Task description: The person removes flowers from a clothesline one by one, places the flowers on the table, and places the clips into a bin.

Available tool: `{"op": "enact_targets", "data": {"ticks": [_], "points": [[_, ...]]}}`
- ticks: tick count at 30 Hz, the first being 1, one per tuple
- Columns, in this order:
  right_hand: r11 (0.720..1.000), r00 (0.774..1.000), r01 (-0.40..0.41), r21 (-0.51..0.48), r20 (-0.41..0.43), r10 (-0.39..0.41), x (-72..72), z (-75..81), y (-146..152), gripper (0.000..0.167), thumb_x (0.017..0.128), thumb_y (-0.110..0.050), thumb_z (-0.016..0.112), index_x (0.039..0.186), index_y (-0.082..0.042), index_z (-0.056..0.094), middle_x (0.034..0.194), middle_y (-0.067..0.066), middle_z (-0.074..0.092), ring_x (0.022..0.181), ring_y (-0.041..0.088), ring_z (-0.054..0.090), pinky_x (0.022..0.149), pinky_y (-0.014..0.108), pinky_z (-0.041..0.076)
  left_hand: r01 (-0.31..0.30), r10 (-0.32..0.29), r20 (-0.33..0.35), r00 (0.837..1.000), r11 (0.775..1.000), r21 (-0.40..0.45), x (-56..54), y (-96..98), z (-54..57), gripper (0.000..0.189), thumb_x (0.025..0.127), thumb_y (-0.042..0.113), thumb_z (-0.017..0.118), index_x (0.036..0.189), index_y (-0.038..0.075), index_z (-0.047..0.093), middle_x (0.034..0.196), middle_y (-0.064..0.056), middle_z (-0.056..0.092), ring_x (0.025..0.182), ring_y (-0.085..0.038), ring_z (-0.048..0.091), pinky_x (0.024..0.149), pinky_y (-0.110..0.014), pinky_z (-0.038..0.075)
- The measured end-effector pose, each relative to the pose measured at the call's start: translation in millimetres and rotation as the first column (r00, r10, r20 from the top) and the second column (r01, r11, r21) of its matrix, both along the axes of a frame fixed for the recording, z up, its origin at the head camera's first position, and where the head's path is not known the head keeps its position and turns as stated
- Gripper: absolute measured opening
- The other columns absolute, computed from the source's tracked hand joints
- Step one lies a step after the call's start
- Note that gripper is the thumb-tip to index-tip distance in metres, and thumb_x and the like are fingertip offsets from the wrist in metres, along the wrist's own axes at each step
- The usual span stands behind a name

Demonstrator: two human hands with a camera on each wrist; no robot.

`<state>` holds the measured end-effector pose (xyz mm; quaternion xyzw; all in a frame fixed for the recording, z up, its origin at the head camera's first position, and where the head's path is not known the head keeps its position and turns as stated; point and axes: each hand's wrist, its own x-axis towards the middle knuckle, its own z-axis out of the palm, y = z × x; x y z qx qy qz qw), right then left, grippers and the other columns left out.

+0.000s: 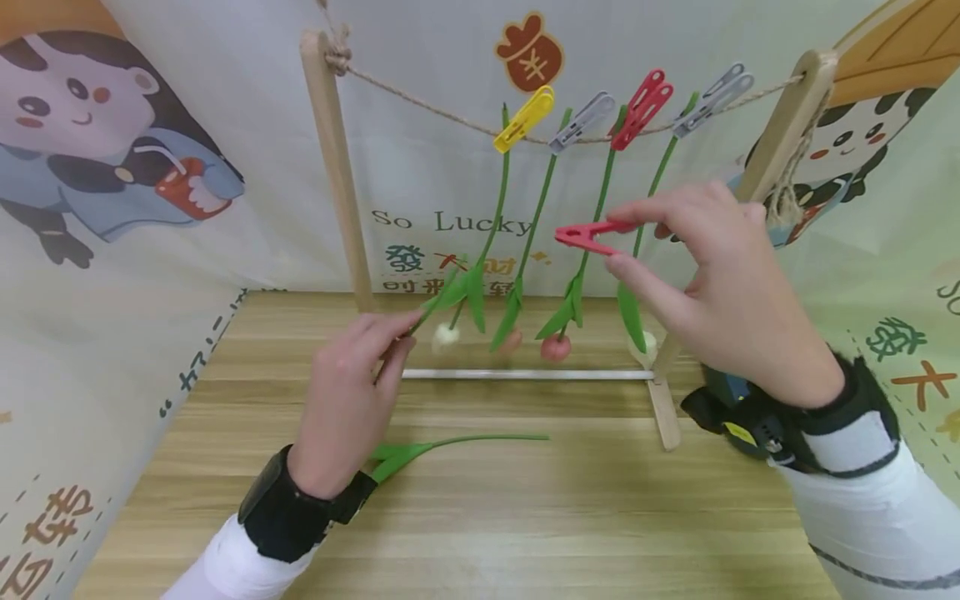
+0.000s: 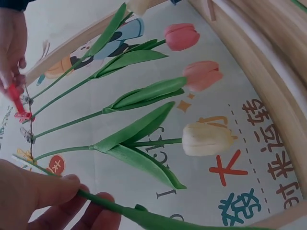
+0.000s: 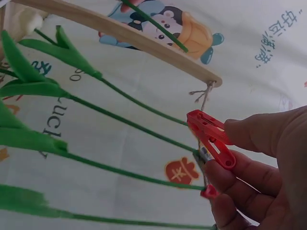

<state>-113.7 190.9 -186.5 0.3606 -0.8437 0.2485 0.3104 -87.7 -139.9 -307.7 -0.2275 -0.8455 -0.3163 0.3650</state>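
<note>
My left hand (image 1: 352,392) pinches the green stem (image 2: 100,200) of an artificial tulip between thumb and fingers; its bloom is hidden. In the air before the rope (image 1: 420,102), my right hand (image 1: 720,283) holds a red clothespin (image 1: 588,236) between thumb and index finger. Several tulips hang bloom down from the rope: white (image 2: 208,139), light pink (image 2: 204,75), deeper pink (image 2: 182,36) and another white one (image 1: 645,346). A yellow clothespin (image 1: 525,118), two grey clothespins (image 1: 582,122) and a red clothespin (image 1: 642,110) grip their stems.
The rope runs between a left wooden post (image 1: 337,175) and a right wooden post (image 1: 783,125). Low between them lies a white bar (image 1: 525,374). Another tulip stem (image 1: 487,438) lies on the wood-grain table (image 1: 570,525), partly behind my left wrist. Printed cloth (image 1: 285,217) covers the walls.
</note>
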Motion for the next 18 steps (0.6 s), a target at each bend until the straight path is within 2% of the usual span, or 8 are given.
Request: {"op": "enact_targets", "data": {"ticks": [5, 8, 10, 12, 15, 16, 18], "points": [[0.998, 0.997, 0.054, -0.036, 0.058, -0.052, 10.5, -34.0, 36, 0.042, 0.083, -0.001, 0.086, 0.123, -0.004, 0.075, 0.113, 0.009, 0.075, 0.098, 0.018, 0.053, 0.083, 0.038, 0.026, -0.011, 0.011, 0.002, 1.000, 0.990, -0.143, 13.8, -1.4, -13.3, 0.031, 0.089, -0.009, 0.081, 0.117, 0.002, 0.079, 0.100, -0.011, 0.074, 0.086, -0.026, 0.072, 0.072, -0.039, 0.062], [0.991, 0.990, 0.115, -0.067, 0.086, -0.109, 16.2, -53.0, 60, 0.044, 0.079, 0.004, 0.086, 0.122, -0.002, 0.075, 0.110, 0.011, 0.075, 0.096, 0.011, 0.052, 0.084, 0.032, 0.030, -0.003, 0.010, 0.028, 1.000, 0.975, -0.222, 20.3, -0.7, -23.1, 0.031, 0.087, -0.007, 0.084, 0.116, 0.005, 0.080, 0.098, -0.007, 0.072, 0.086, -0.025, 0.072, 0.069, -0.037, 0.062], [0.980, 0.981, 0.180, -0.083, 0.095, -0.172, 19.3, -64.9, 75, 0.045, 0.077, 0.005, 0.086, 0.121, 0.000, 0.075, 0.106, 0.013, 0.074, 0.095, 0.004, 0.050, 0.079, 0.025, 0.032, 0.001, 0.014, 0.055, 0.998, 0.963, -0.270, 22.9, 1.2, -30.0, 0.034, 0.086, -0.007, 0.084, 0.117, 0.007, 0.080, 0.099, -0.005, 0.071, 0.086, -0.023, 0.071, 0.064, -0.034, 0.060], [0.963, 0.965, 0.254, -0.091, 0.095, -0.246, 21.3, -76.1, 91, 0.045, 0.077, 0.004, 0.086, 0.120, 0.002, 0.075, 0.103, 0.016, 0.072, 0.093, -0.002, 0.046, 0.068, 0.021, 0.029, -0.003, 0.030, 0.081, 0.996, 0.947, -0.320, 23.9, 3.9, -37.6, 0.037, 0.086, -0.007, 0.084, 0.118, 0.011, 0.080, 0.100, -0.003, 0.071, 0.087, -0.023, 0.071, 0.057, -0.032, 0.058], [0.919, 0.915, 0.386, -0.077, 0.159, -0.371, 22.4, -90.3, 112, 0.042, 0.082, 0.000, 0.084, 0.123, 0.002, 0.074, 0.105, 0.019, 0.069, 0.090, -0.008, 0.040, 0.056, 0.021, 0.025, 0.000, 0.051, 0.122, 0.991, 0.922, -0.388, 23.5, 9.0, -49.9, 0.041, 0.085, -0.010, 0.084, 0.118, 0.014, 0.080, 0.101, -0.001, 0.070, 0.088, -0.023, 0.070, 0.055, -0.031, 0.055], [0.902, 0.892, 0.426, -0.063, 0.194, -0.408, 22.1, -95.0, 119, 0.041, 0.085, -0.002, 0.083, 0.124, 0.002, 0.073, 0.107, 0.020, 0.068, 0.090, -0.008, 0.039, 0.054, 0.021, 0.025, 0.006, 0.056, 0.139, 0.989, 0.913, -0.408, 23.1, 10.8, -54.2, 0.042, 0.085, -0.012, 0.083, 0.117, 0.015, 0.080, 0.100, -0.001, 0.069, 0.088, -0.023, 0.069, 0.056, -0.031, 0.055], [0.869, 0.837, 0.495, -0.012, 0.277, -0.472, 19.3, -104.1, 132, 0.038, 0.090, -0.006, 0.081, 0.126, 0.002, 0.071, 0.108, 0.022, 0.066, 0.079, -0.002, 0.043, 0.049, 0.024, 0.027, 0.020, 0.064, 0.172, 0.983, 0.895, -0.446, 22.1, 14.5, -63.3, 0.042, 0.084, -0.014, 0.082, 0.116, 0.014, 0.080, 0.098, -0.002, 0.069, 0.089, -0.023, 0.068, 0.061, -0.032, 0.058]]}}
